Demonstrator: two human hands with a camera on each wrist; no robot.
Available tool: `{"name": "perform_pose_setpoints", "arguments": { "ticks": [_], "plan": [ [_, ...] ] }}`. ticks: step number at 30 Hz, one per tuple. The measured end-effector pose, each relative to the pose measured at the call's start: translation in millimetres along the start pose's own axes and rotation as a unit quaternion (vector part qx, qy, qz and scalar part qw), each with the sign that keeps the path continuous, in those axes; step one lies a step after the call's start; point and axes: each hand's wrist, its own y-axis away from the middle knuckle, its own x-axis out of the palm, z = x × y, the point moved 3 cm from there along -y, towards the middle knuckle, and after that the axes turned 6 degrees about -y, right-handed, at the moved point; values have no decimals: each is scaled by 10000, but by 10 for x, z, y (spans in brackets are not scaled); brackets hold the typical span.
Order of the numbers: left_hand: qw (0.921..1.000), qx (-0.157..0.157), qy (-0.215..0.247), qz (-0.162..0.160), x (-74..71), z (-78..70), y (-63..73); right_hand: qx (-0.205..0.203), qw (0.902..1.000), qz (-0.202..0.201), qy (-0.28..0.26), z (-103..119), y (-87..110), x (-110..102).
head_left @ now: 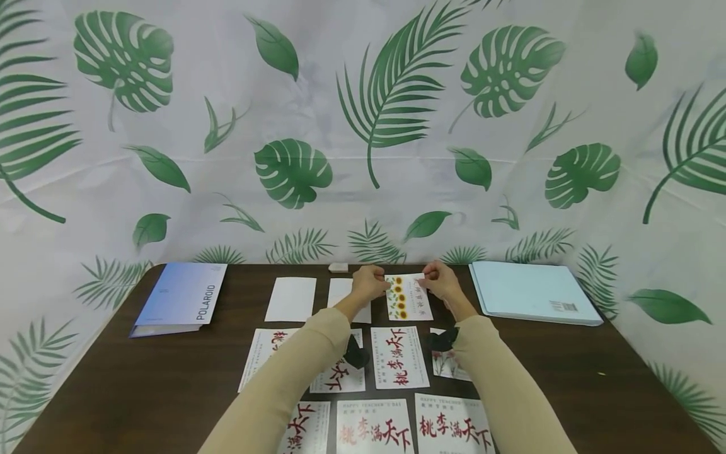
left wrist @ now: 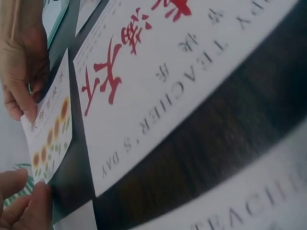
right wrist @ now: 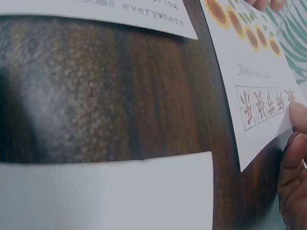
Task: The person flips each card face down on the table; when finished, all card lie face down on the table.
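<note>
A white greeting card with a column of sunflowers and printed characters (head_left: pixel 409 302) is in the back row on the dark table. My left hand (head_left: pixel 370 283) pinches its left edge near the top; in the left wrist view that hand's fingertips (left wrist: pixel 41 194) meet the card's corner. Opposite, my right hand (head_left: pixel 443 284) pinches the upper right corner. The right wrist view shows the right thumb (right wrist: pixel 300 115) on the card's face, with the card tilted and slightly bent. A blank white card (head_left: pixel 346 296) lies partly behind my left hand.
Another blank card (head_left: pixel 291 299) lies further left. Several cards with red characters, such as one in the middle row (head_left: pixel 399 358), fill the front under my forearms. A blue Polaroid album (head_left: pixel 184 293) stands left, a light blue folder (head_left: pixel 527 290) right. A small white block (head_left: pixel 338 267) sits behind.
</note>
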Motion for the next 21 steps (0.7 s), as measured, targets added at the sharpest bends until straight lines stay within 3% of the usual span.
{"name": "perform_pose_setpoints", "arguments": {
  "ticks": [6,12,17,21],
  "plan": [
    [9985,-213,-270,-436,72,10,-64,-22,9998,-140,-131,3,22,-11],
    [9969,-418,359,-558,80,87,-92,83,9998,-175,-31,2,96,26],
    [9956,-496,537,-583,61,89,-96,-52,9996,-275,4,114,309,51],
    [9958,-435,543,-603,30,43,-96,-357,9989,-37,-293,260,510,169]
  ]
}}
